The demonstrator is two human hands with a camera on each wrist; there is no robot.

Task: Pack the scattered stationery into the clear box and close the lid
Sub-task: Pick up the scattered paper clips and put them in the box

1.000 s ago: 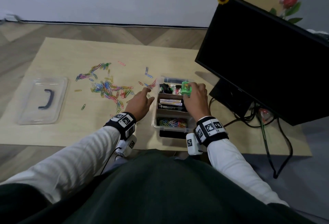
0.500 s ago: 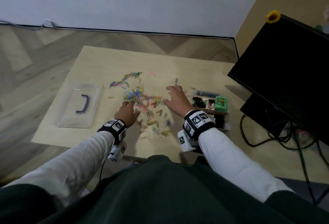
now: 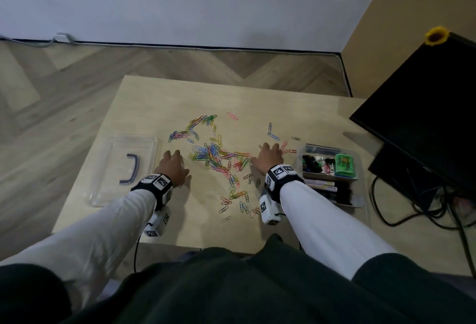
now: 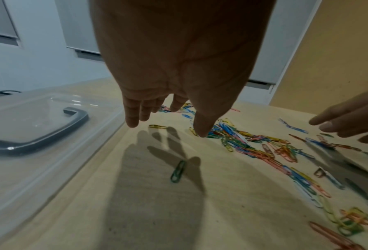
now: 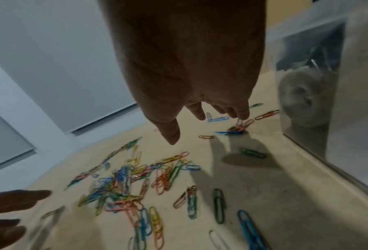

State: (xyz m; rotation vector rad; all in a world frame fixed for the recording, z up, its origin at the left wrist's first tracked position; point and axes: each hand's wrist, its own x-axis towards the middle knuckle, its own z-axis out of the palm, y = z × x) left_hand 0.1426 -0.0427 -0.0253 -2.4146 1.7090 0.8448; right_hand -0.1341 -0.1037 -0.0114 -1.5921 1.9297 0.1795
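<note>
**Both hands spread over the loose paper clips**

Since a moment ago: left hand (image 3: 172, 168) shifted outward toward the lid, right hand (image 3: 268, 160) drawn a little nearer the box, both now bracketing the clip pile.

Coloured paper clips (image 3: 217, 155) strewn on the wooden table (image 3: 154, 97), lying between the two hands, thickest just inside the left hand's thumb, with strays trailing back toward the wrists and a few beyond the right fingertips. Likely very light, thin, stiff wire, slick on the board and prone to tangling and skidding; best herded flat into a heap, then scooped or pinched from the heap's edges rather than singly.

Clear box (image 3: 332, 177) just outside the right hand, open and already partly filled with other stationery. Lid (image 3: 123, 169) with its dark handle just outside the left hand, lying flat, off the box.

Both hands palm-down, fingers extended and relaxed, grasping nothing, hovering low over the table, judging by the shadows beneath them.
</note>
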